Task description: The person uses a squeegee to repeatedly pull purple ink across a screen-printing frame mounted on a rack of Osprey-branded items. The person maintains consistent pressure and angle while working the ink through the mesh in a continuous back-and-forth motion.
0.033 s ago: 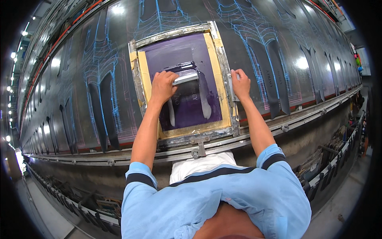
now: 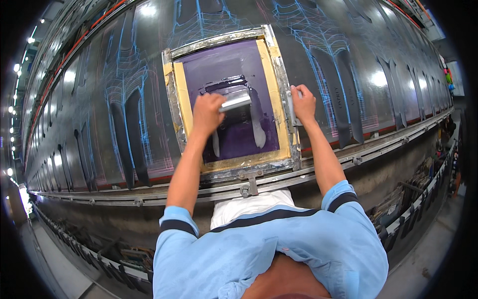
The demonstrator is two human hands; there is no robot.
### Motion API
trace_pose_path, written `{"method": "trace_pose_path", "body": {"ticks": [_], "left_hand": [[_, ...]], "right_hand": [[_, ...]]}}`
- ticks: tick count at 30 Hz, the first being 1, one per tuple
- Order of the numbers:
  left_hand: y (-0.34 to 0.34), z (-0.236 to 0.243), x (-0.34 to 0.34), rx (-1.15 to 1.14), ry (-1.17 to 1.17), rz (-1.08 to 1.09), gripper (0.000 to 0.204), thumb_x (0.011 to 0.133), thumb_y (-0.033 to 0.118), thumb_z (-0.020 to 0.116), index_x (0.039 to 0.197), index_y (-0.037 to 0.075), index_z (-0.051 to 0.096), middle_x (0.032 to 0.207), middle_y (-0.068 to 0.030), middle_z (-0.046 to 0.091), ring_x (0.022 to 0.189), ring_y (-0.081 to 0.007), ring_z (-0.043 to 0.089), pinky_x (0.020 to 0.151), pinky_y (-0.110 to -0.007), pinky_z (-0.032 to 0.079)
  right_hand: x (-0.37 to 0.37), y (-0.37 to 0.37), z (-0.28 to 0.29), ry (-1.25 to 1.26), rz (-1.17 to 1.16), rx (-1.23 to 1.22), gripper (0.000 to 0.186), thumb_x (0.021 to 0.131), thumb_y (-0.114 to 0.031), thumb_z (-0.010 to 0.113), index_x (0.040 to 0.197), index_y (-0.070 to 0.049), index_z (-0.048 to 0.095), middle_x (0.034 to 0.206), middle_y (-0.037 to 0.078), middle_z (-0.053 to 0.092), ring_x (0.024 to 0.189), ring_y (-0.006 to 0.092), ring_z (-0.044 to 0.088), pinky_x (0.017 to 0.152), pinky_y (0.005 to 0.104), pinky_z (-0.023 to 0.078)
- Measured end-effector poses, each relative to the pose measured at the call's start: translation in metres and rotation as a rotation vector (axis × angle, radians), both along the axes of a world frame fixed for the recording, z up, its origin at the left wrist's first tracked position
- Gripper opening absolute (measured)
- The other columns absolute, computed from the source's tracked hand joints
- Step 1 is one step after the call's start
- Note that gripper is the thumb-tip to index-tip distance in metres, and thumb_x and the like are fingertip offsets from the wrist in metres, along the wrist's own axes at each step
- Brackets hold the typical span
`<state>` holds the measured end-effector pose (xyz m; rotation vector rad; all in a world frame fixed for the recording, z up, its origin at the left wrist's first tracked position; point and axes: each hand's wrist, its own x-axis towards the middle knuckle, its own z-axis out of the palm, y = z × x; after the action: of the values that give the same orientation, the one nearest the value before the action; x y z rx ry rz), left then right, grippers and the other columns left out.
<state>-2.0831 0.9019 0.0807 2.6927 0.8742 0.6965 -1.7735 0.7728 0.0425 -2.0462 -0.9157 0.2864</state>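
My left hand (image 2: 208, 113) is closed round the left end of a squeegee (image 2: 236, 101) with a shiny metal body. The squeegee stands tilted on the purple mesh (image 2: 242, 149) of a printing screen. Dark wet ink (image 2: 230, 80) lies in a ragged strip on the far side of it, and pale streaks run down the mesh on both sides. My right hand (image 2: 304, 104) grips a small metal handle (image 2: 294, 107) on the right side of the worn screen frame (image 2: 170, 94). Yellowish tape (image 2: 269, 79) lines the mesh inside the frame.
The screen rests on a long black printing table (image 2: 89, 114) bearing dark panels with blue and pink line patterns. A metal rail (image 2: 219, 189) with bolts runs along the near edge. A lower rack (image 2: 99, 246) holding dark pieces stands below. Lamps line the far left.
My left hand has drawn the squeegee slightly toward me over the mesh, and the squeegee leans more. My right hand keeps its hold on the handle.
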Motion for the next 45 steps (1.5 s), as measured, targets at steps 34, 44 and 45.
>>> {"method": "trace_pose_path", "body": {"ticks": [34,44,45], "left_hand": [[-0.055,0.022,0.001,-0.227,0.191,0.077,0.018,0.072,0.021,0.086,0.086,0.012,0.078,0.087,-0.0056,0.075,0.082,-0.0291,0.067,0.074,-0.041,0.044],[0.066,0.007,0.03,-0.239,0.302,-0.027,0.015,0.073,0.019,0.082,0.083,0.012,0.073,0.082,-0.0092,0.07,0.084,-0.0317,0.068,0.077,-0.045,0.045],[0.074,0.004,0.033,-0.218,0.281,-0.036,0.015,0.073,0.02,0.082,0.084,0.013,0.075,0.083,-0.0093,0.071,0.084,-0.032,0.068,0.077,-0.045,0.045]], "right_hand": [[0.01,0.001,-0.026,0.166,0.008,0.018,0.032,0.098,-0.034,0.064,0.091,-0.003,0.066,0.071,0.017,0.065,0.064,0.0317,0.064,0.066,0.0421,0.048],[-0.02,0.084,0.049,-0.085,0.686,0.026,0.047,0.092,-0.048,0.071,0.114,-0.006,0.072,0.108,0.02,0.071,0.104,0.037,0.066,0.094,0.0472,0.05],[-0.03,0.102,0.055,-0.14,0.809,-0.078,0.044,0.092,-0.046,0.072,0.111,-0.006,0.071,0.103,0.018,0.072,0.104,0.0366,0.065,0.095,0.0472,0.049]]}}
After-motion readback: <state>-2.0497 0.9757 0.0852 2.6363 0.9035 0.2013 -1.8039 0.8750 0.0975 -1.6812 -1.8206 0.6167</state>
